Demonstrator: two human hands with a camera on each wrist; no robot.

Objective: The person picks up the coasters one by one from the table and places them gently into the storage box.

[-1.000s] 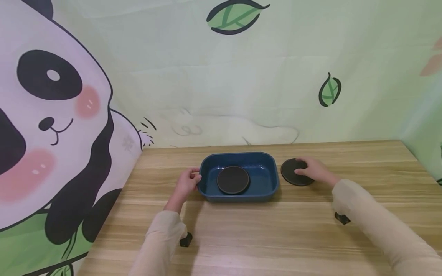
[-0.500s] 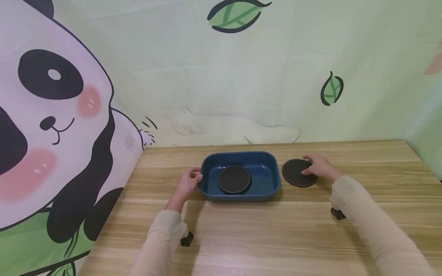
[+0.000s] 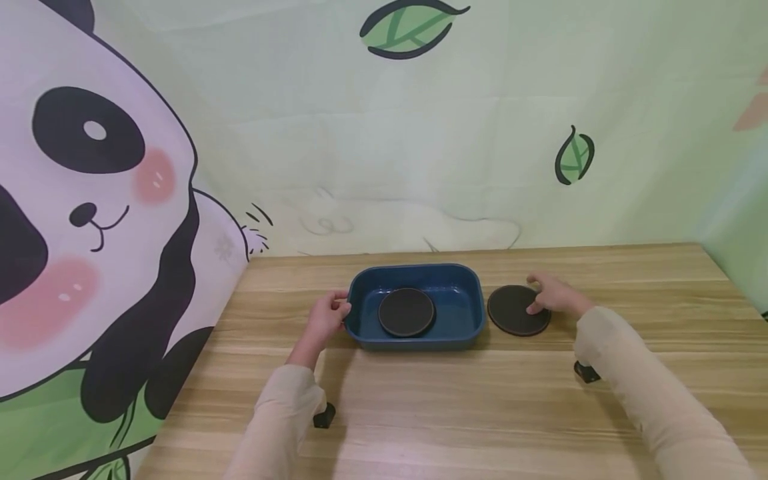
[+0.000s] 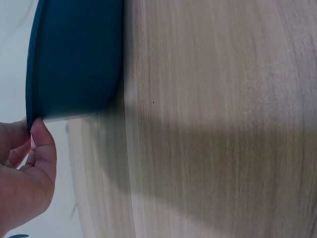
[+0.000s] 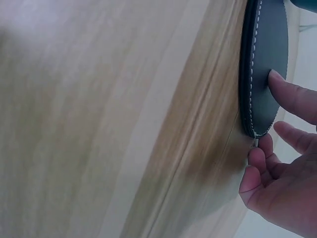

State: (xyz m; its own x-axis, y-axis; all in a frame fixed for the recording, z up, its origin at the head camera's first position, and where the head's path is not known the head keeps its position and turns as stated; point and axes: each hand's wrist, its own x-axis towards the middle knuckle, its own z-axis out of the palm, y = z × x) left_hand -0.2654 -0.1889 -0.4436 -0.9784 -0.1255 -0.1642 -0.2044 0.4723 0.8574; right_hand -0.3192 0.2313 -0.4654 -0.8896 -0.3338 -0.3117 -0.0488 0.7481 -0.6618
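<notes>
In the head view a blue rectangular dish [image 3: 453,310] with rounded corners sits on the wooden table, and a round black coaster [image 3: 407,312] lies inside it. My left hand [image 3: 330,317] pinches the dish's left rim; the left wrist view shows the thumb [image 4: 43,144] against the outer wall at the rim. To the right of the dish is another round black coaster [image 3: 513,312], with white stitching round its edge in the right wrist view. My right hand [image 3: 557,295] grips this coaster by its right side, thumb [image 5: 292,96] on top and curled fingers at the edge.
The wood-grain table [image 3: 420,407] ends at the back against a hanging cloth [image 3: 468,153] printed with a panda and leaves. Small black wrist devices [image 3: 324,416] show under both sleeves.
The right coaster has shifted slightly toward the front of the table. My right hand first moved a little right along its edge. The left hand and dish have kept their places.
</notes>
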